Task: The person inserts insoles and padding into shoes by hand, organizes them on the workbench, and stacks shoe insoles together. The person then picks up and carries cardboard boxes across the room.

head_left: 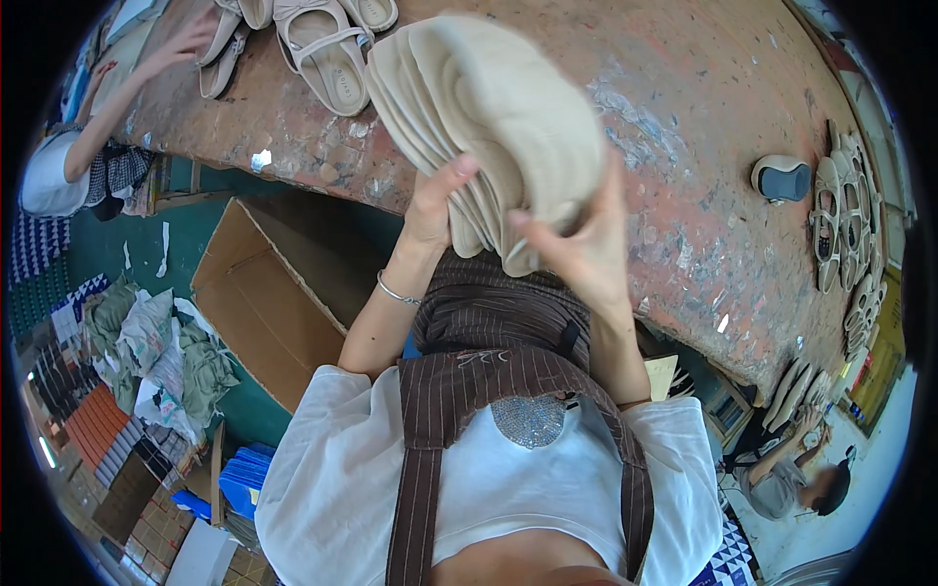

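A thick fanned stack of beige shoe insoles [532, 117] is held up in front of me, over the near edge of the worktable. My left hand [435, 205] grips its left side, thumb lying along the edges. On the right side my right hand [586, 249] is closed round the lower part, slightly blurred, its thumb across the front. The far ends of the insoles spread apart while the near ends sit closer together. Just beyond the stack, to the left, lies a beige strapped shoe [332, 73] among similar ones.
The worn, paint-stained worktable [703, 225] spans the view. More strapped shoes [845, 210] line its right end, near a single shoe [782, 179] on its side. An open cardboard box [269, 303] stands below left. Co-workers are at the far left and lower right.
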Demonstrator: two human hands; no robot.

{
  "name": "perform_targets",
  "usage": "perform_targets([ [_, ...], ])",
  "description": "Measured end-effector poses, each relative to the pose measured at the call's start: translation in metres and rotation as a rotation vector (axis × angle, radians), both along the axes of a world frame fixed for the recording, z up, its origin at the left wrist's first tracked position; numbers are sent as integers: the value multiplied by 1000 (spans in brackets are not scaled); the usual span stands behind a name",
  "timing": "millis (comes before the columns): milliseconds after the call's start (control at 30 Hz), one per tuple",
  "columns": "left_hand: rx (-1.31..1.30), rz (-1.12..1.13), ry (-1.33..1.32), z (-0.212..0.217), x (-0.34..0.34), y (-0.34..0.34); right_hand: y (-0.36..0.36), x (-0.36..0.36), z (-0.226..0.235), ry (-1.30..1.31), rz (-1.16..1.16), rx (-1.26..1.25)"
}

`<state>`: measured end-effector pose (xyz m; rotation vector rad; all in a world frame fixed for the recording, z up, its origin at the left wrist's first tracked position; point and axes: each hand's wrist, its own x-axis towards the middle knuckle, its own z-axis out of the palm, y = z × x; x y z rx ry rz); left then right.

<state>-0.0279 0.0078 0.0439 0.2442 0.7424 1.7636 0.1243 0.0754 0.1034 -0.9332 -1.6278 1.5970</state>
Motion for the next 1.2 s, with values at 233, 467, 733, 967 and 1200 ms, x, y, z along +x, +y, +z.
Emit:
perform_targets([
  [233,48,-209,314,11,-10,-1,1,1,-10,-130,148,-234],
  [467,108,-214,-58,2,-20,0,24,29,-6,238,45,-461],
  [733,-26,-77,324,0,-1,-1,11,7,-1,21,133,-267],
  [967,162,-50,130,2,1,1,-7,-10,-33,143,24,-371],
  [1200,-47,121,415,7,4,11,-9,-19,-35,-19,-23,-145],
])
